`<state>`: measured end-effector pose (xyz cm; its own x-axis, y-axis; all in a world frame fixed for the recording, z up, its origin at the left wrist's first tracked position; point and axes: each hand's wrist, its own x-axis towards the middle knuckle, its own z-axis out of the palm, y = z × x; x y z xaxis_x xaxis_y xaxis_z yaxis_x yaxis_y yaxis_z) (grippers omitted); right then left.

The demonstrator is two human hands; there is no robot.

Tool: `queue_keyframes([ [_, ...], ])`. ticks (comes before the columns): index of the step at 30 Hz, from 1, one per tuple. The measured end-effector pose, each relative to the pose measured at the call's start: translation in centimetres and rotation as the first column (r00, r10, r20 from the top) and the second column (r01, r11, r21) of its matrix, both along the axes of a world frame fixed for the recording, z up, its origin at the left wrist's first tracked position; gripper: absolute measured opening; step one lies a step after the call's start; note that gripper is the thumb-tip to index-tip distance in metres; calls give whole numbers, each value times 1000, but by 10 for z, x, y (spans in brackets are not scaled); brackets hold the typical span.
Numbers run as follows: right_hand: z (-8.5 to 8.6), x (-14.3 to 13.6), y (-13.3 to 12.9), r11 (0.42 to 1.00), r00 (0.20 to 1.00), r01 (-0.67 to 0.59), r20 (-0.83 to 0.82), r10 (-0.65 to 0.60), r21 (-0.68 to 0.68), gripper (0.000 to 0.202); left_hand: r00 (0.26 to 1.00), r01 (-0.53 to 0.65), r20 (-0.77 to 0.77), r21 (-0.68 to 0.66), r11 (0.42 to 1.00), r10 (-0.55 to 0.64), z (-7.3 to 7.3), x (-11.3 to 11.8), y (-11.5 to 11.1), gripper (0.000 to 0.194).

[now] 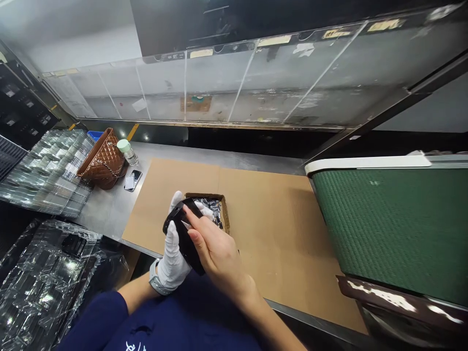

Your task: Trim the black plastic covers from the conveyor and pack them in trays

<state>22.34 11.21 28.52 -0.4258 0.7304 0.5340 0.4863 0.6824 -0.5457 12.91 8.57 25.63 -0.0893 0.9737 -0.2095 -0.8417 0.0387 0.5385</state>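
Note:
My left hand (173, 253), in a white glove, is wrapped around a glossy black plastic part (190, 246) and holds it tilted in front of my body. My bare right hand (221, 251) lies over the part, its index fingertip against the upper end. Between that finger and the thumb a small pointed silvery piece (186, 225) shows; its exact kind is too small to tell. Just behind my hands a shallow cardboard box (226, 219) holds several small silver and black pieces (214, 207), partly hidden by the part and my fingers.
Brown cardboard sheets (270, 229) cover the metal table. A green conveyor belt (395, 229) runs at the right. At the left are a brown quilted bag (104, 161), a bottle (128, 153), a phone (132, 181), and plastic-wrapped stacks (44, 273). A panelled partition (212, 87) stands behind.

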Motion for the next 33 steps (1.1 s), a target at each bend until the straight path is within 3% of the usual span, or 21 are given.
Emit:
queue_keyframes([
  [6, 0, -2, -2, 999, 999, 44, -12, -44, 10, 41, 997, -64, 33, 46, 997, 63, 3, 4, -1, 51],
  [11, -2, -5, -3, 996, 996, 84, -16, -83, 34, 41, 991, -134, 5, 0, 991, 134, 5, 5, 1, 55],
  [18, -3, -8, -2, 992, 993, 121, -3, -121, 30, 41, 988, -143, 63, -19, 990, 143, 5, 9, 4, 47],
  [23, -5, -8, -3, 990, 990, 139, 7, -139, 15, 41, 987, -153, 52, 24, 988, 152, 5, 11, 6, 44],
  [30, -17, -10, -2, 987, 988, 153, 40, -151, -53, 42, 978, -207, -13, -72, 976, 206, 7, 15, 5, 46],
  [33, -16, -12, -2, 986, 990, 143, 28, -141, -90, 41, 972, -232, -34, -55, 971, 231, 11, 18, 4, 44],
])
